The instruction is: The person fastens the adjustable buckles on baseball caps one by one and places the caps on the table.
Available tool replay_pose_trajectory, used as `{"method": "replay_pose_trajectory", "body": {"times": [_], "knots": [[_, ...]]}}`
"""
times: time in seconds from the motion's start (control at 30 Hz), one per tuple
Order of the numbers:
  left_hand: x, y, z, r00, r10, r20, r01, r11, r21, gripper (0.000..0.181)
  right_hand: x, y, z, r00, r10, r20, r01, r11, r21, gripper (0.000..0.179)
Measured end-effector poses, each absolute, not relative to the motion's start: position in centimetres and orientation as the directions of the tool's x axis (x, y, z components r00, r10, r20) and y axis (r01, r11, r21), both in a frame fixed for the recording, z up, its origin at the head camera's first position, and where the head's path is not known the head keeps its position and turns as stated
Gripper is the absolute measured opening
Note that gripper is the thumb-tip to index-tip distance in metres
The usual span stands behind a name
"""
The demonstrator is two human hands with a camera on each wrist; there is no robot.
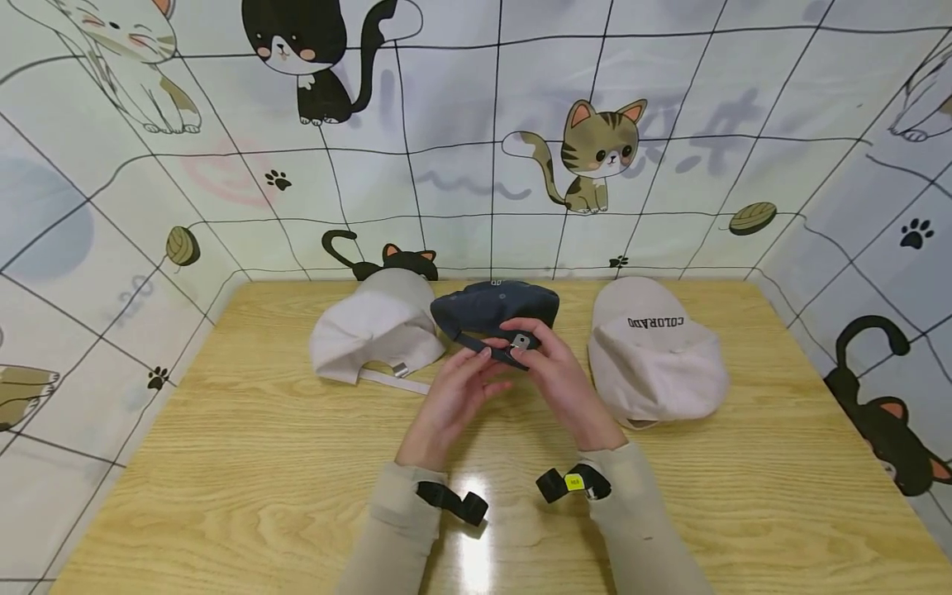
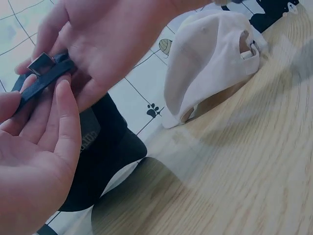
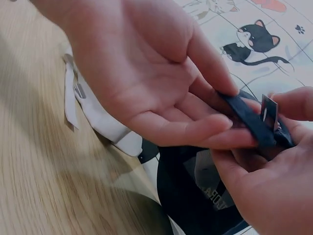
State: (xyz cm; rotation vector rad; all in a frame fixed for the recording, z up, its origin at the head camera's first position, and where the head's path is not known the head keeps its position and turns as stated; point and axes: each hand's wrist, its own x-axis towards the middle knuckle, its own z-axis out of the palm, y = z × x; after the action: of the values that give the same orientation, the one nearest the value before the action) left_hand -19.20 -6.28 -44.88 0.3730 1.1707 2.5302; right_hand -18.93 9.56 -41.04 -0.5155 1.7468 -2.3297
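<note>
A navy baseball cap [image 1: 483,304] is at the middle back, its rear turned toward me, with printed lettering visible inside. My left hand [image 1: 457,397] pinches the cap's strap [image 3: 247,117] between thumb and fingers. The right hand [image 1: 561,384] grips the strap's other part at the silver metal buckle [image 1: 522,340], which stands up from the fabric in the right wrist view. The fingers of both hands almost meet there. In the left wrist view, the left hand [image 2: 36,166] is at lower left and the right hand [image 2: 112,44] above it.
To the left sits a white cap [image 1: 375,326], its strap [image 1: 394,382] trailing on the wooden table [image 1: 283,479]. On the right is another pale cap [image 1: 658,355] lettered COLORADO. A cat-patterned cloth [image 1: 461,182] stands behind and at both sides.
</note>
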Motion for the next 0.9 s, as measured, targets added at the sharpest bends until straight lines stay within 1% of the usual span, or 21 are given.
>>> {"method": "replay_pose_trajectory", "body": {"times": [0.13, 0.23, 0.33, 0.43, 0.53, 0.67, 0.73, 0.9], "knots": [[-19.1, -6.3, -44.9, -0.915, 0.391, 0.098, -0.181, -0.615, 0.767, 0.023, -19.1, 9.9, -41.2, -0.926, -0.354, 0.128, -0.041, -0.244, -0.969, 0.030], [-19.0, -6.4, -44.8, -0.916, 0.386, 0.106, -0.172, -0.620, 0.766, 0.024, -19.1, 10.1, -41.3, -0.925, -0.365, 0.108, -0.047, -0.173, -0.984, 0.034], [-19.1, -6.4, -44.7, -0.915, 0.385, 0.119, -0.163, -0.625, 0.763, 0.025, -19.2, 10.2, -41.2, -0.915, -0.385, 0.118, -0.080, -0.114, -0.990, 0.038], [-19.1, -6.5, -44.6, -0.918, 0.378, 0.122, -0.160, -0.633, 0.757, 0.025, -19.3, 10.1, -41.2, -0.906, -0.398, 0.146, -0.118, -0.094, -0.989, 0.037], [-19.0, -6.4, -44.5, -0.921, 0.368, 0.129, -0.151, -0.641, 0.752, 0.025, -19.4, 10.1, -41.3, -0.919, -0.363, 0.152, -0.144, -0.047, -0.988, 0.032], [-18.9, -6.3, -44.4, -0.921, 0.360, 0.147, -0.133, -0.648, 0.750, 0.026, -19.3, 10.0, -41.3, -0.948, -0.292, 0.126, -0.136, 0.015, -0.991, 0.032], [-18.9, -6.3, -44.3, -0.921, 0.358, 0.154, -0.127, -0.649, 0.750, 0.026, -19.3, 10.0, -41.2, -0.954, -0.274, 0.118, -0.121, -0.005, -0.993, 0.034], [-19.0, -6.4, -43.8, -0.920, 0.350, 0.179, -0.110, -0.667, 0.737, 0.028, -19.3, 9.9, -41.2, -0.962, -0.256, 0.097, -0.051, -0.180, -0.982, 0.040]]}}
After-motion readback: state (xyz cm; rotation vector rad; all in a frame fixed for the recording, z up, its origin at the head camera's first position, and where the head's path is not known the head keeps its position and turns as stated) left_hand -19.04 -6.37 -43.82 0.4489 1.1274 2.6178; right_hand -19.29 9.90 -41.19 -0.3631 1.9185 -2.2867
